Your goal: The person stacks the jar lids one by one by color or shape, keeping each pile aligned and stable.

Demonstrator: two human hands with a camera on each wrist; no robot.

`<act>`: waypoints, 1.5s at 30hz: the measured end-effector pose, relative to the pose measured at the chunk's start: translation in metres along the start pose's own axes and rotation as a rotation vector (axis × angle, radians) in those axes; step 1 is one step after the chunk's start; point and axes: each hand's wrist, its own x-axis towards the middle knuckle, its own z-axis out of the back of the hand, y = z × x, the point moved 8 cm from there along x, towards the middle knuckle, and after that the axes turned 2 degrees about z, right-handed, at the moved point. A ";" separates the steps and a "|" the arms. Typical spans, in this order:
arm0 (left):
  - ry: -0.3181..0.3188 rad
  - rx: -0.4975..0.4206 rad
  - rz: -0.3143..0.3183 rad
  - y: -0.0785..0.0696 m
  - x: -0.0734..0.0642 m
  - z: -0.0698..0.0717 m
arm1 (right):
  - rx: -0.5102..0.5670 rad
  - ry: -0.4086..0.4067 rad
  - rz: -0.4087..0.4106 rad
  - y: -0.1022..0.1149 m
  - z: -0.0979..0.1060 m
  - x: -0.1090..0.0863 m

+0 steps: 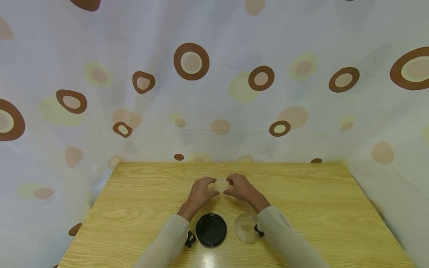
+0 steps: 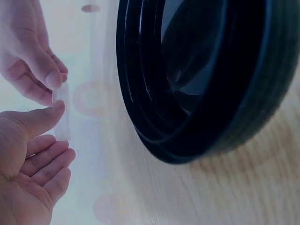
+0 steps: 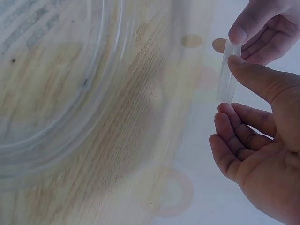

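Note:
A small, thin, whitish translucent disc (image 1: 221, 185) is held up above the table between both hands. My left hand (image 1: 201, 191) pinches its left edge between thumb and fingers. From the opposite side my right hand (image 1: 242, 188) grips the right edge the same way. Both wrist views show the disc (image 2: 63, 117) (image 3: 227, 75) nearly edge-on, with thumbs on its near rim. Under the left forearm's inner side lies a black round lid or shallow dish (image 1: 211, 230). A clear round lid or dish (image 1: 246, 228) lies beside it, partly covered by the right sleeve.
The light wood-grain table (image 1: 140, 208) spreads to both sides. Behind it and at its sides hangs a pale curtain (image 1: 221, 93) with brown and beige round spots. A black wrist camera (image 1: 190, 239) sits beside the black round piece.

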 end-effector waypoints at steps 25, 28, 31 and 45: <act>-0.039 -0.083 -0.074 -0.029 -0.031 -0.007 | 0.051 -0.046 0.026 -0.002 0.010 -0.044; -0.045 -0.066 -0.090 -0.033 -0.033 -0.008 | 0.058 -0.052 0.041 -0.002 0.012 -0.049; -0.054 -0.056 -0.113 -0.036 -0.036 -0.010 | 0.067 -0.062 0.049 -0.003 0.014 -0.055; -0.033 -0.047 -0.189 -0.058 -0.047 -0.021 | 0.044 -0.087 0.033 -0.012 0.015 -0.083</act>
